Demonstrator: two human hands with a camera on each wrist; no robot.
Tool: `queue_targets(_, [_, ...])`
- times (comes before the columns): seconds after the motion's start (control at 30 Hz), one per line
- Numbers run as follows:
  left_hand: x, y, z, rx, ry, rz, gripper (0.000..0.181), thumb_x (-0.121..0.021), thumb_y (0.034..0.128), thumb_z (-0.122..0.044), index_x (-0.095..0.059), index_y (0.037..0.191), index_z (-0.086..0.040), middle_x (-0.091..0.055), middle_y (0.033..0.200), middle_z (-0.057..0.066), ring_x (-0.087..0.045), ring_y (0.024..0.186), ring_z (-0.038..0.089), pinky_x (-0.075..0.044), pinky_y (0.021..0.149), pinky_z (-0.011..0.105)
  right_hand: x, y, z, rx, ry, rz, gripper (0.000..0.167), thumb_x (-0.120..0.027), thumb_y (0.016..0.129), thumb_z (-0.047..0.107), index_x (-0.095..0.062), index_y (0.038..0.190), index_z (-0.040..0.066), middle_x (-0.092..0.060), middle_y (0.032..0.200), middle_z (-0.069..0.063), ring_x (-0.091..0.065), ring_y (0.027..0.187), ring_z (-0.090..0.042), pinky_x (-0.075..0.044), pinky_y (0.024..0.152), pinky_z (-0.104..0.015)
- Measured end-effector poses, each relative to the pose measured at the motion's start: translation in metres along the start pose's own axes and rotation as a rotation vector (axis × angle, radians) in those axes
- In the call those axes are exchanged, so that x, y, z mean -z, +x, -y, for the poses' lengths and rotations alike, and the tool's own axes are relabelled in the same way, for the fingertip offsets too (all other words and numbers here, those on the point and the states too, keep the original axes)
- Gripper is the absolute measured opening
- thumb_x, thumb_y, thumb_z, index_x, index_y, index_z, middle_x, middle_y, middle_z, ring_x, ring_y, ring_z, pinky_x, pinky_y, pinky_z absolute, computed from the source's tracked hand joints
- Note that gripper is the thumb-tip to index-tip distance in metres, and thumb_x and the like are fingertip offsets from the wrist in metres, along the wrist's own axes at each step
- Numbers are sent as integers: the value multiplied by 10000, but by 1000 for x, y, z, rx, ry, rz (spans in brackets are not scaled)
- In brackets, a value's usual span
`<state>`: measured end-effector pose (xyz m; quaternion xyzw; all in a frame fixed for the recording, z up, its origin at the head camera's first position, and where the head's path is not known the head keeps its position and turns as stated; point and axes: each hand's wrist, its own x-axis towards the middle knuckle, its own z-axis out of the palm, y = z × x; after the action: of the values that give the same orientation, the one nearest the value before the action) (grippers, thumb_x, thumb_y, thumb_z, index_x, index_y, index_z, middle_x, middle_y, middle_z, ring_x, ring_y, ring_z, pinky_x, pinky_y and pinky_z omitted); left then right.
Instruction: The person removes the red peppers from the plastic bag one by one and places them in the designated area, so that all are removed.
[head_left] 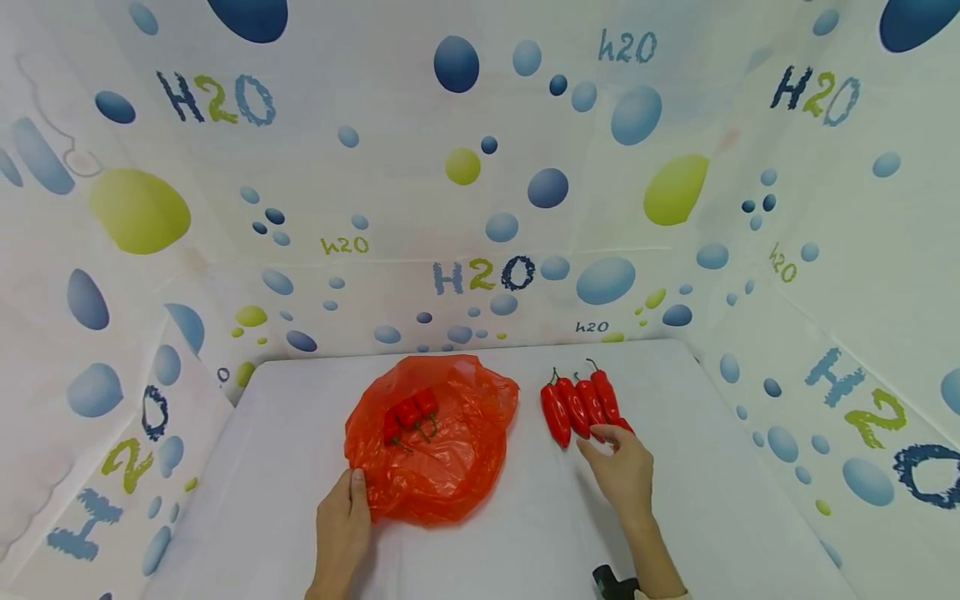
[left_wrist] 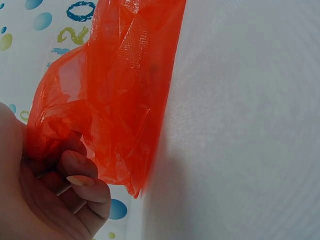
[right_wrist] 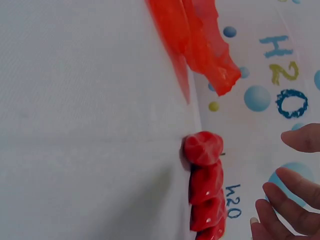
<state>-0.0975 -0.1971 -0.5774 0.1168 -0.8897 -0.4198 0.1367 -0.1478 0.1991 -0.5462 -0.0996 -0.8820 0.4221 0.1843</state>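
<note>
The person's left grip (head_left: 343, 508) is clamped on the near left edge of a red plastic bag (head_left: 450, 492); in the left wrist view the fingers are curled and the thin plastic is gathered at them. The bag lies on the white bench (head_left: 525, 558), just ahead of this grip and to its right, with its mouth spread wide. Inside it, ahead and right of the same grip, at least three loose peppers (head_left: 408, 413) lie side by side, green stems showing.

The right grip (head_left: 622, 477) stands with thumb and fingertips apart, and nothing is held between them. Just ahead of it and a little to its left is a row of red peppers (head_left: 572, 407), at least four, placed close together with the stems pointing away from the grip. In the head view the fingertips cover part of the row's near end; the right wrist view shows a gap, so contact seems not yet made.

The step in hand appears to be a reach to the row, while the left grip steadies the bag. The next move, as one may judge, calls for the right thumb and fingers to close around one pepper only, carefully, because its neighbours lie so near.
</note>
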Motion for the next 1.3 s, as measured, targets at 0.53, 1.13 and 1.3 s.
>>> queue_targets(0.53, [-1, -2, -1, -11, -11, -20, 391, -367, 1152, -320, -565, 918, -77, -384, 684, 0, -441, 689, 185, -363, 644, 309, -35, 8, 42, 78, 43, 87, 366, -881, 848, 285, -771, 1161, 129, -766, 1116, -70, -693, 1002, -307, -609, 716, -407])
queue_targets(1.13, [-2, -2, 0, -2, -13, -43, 363, -389, 1149, -289, -585, 936, -71, -426, 685, 11, -465, 697, 193, -387, 655, 308, -77, 6, 81, 221, 131, 203, 304, -858, 879, 224, -770, 1134, 84, -750, 1104, -50, -689, 1037, -323, -596, 866, -481])
queue_targets(1.3, [-2, -2, 1, -11, -9, -46, 369, -386, 1149, -293, -587, 931, -73, -426, 686, 11, -467, 701, 197, -387, 664, 314, -89, 7, 89, 235, 99, 247, 282, -858, 887, 261, -770, 1123, 135, -732, 1081, -20, -673, 999, -251, -597, 831, -380])
